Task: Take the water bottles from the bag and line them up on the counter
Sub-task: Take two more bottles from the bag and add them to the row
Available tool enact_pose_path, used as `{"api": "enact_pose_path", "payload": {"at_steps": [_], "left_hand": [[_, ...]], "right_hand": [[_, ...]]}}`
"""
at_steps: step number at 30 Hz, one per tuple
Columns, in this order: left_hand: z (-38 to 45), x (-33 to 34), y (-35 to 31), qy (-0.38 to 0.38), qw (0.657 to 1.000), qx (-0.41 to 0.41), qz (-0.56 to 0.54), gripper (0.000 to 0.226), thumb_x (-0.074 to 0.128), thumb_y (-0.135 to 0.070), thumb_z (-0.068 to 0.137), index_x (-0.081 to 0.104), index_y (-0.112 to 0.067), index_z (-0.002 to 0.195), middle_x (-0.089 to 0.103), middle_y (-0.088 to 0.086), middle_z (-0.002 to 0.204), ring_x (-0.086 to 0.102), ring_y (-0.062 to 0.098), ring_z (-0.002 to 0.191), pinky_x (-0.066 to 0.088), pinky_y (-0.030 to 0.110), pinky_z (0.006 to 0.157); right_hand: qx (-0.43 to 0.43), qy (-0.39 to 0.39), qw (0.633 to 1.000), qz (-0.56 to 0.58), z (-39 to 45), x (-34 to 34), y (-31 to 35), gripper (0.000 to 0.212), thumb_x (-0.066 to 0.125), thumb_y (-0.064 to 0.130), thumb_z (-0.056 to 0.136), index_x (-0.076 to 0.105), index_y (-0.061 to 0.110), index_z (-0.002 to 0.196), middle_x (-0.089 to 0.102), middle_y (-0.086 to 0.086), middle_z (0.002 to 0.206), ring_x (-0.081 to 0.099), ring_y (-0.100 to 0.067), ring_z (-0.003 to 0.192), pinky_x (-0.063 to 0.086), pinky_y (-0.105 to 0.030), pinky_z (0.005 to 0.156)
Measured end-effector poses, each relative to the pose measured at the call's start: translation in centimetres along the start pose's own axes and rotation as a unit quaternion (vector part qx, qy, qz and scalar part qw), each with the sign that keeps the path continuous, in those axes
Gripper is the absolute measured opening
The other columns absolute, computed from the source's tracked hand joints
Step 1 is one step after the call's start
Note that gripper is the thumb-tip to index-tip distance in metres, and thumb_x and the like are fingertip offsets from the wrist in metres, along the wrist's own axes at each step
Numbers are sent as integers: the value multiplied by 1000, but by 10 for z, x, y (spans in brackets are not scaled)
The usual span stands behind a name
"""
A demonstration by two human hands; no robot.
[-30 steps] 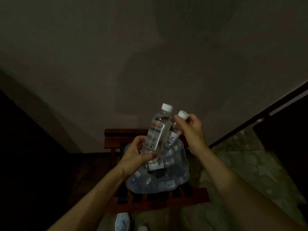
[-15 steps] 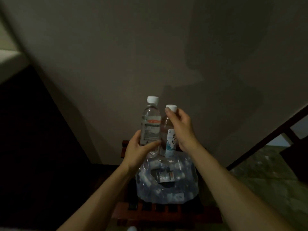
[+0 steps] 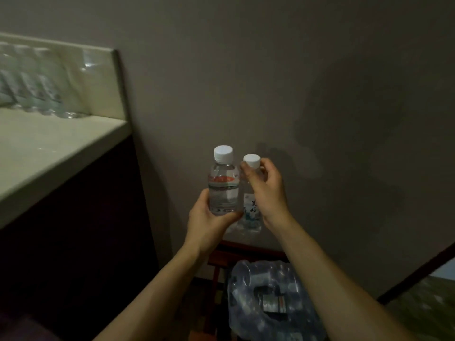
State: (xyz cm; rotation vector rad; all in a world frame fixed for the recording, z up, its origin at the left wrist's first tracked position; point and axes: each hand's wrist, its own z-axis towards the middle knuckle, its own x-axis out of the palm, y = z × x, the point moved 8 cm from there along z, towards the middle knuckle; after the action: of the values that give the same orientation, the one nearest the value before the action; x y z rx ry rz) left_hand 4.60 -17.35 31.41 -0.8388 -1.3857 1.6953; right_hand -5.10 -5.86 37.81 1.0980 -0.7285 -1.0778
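Note:
My left hand [image 3: 209,219] grips the lower part of a clear water bottle with a red-banded label [image 3: 223,183], held upright in mid-air. Right beside it, my right hand [image 3: 267,190] holds a second bottle with a blue-and-white label [image 3: 251,214] near its white cap. The clear plastic bag [image 3: 273,301] with several bottles inside sits low in view on a red wooden stool [image 3: 221,257]. At the left, the pale counter [image 3: 44,146] carries a blurred row of several bottles [image 3: 37,87] along its back edge.
A grey wall fills the background. Dark cabinet fronts stand under the counter at the left. A dark doorframe and patterned stone floor show at the lower right.
The view has swung left and up, bringing the counter and its bottle row into sight. Both hands have lifted their bottles higher above the bag, still side by side.

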Motion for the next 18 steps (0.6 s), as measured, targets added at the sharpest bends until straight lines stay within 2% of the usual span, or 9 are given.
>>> {"api": "enact_pose_path", "payload": {"at_steps": [2, 4, 8, 11, 15, 18], "left_hand": [[-1, -31, -14, -13, 999, 26, 21, 56, 88, -30, 68, 57, -41, 114, 71, -19, 110, 70, -1, 99, 59, 19, 77], [-3, -66, -28, -17, 997, 43, 55, 54, 89, -32, 68, 57, -42, 111, 71, -22, 108, 69, -5, 97, 57, 14, 76], [-2, -143, -51, -28, 995, 43, 82, 58, 91, -27, 65, 60, -30, 113, 74, -14, 102, 70, -5, 93, 60, 19, 77], [-6, -198, -70, -34, 993, 49, 97, 57, 91, -28, 63, 62, -29, 112, 74, -11, 103, 71, -2, 93, 61, 24, 79], [-12, -268, -91, -56, 991, 59, 103, 60, 90, -30, 65, 61, -26, 117, 74, -7, 108, 72, 5, 98, 62, 35, 84], [-12, -320, -103, -103, 985, 60, 121, 62, 90, -32, 66, 61, -23, 120, 73, -7, 110, 70, 5, 100, 60, 35, 88]], "right_hand": [[-19, 4, 1000, 5, -2, 30, 13, 24, 68, 39, 87, 63, 20, 101, 70, 3, 95, 68, -10, 89, 54, -19, 71], [-33, 3, 999, 8, -6, 62, 25, 22, 69, 38, 86, 63, 21, 98, 70, 2, 93, 69, -12, 88, 55, -21, 70], [-27, -11, 999, 39, -12, 127, 42, 18, 71, 34, 85, 63, 20, 93, 71, -8, 93, 69, -28, 90, 59, -40, 73], [-30, 3, 999, 39, -18, 182, 58, 17, 71, 30, 85, 62, 17, 91, 70, -12, 95, 68, -34, 93, 59, -44, 74], [-27, 13, 998, 54, -25, 252, 79, 16, 70, 25, 86, 61, 13, 91, 69, -16, 97, 68, -34, 91, 59, -49, 77], [-25, 23, 996, 79, -25, 302, 95, 20, 73, 27, 84, 62, 12, 90, 69, -14, 94, 68, -28, 86, 57, -48, 78]]}}
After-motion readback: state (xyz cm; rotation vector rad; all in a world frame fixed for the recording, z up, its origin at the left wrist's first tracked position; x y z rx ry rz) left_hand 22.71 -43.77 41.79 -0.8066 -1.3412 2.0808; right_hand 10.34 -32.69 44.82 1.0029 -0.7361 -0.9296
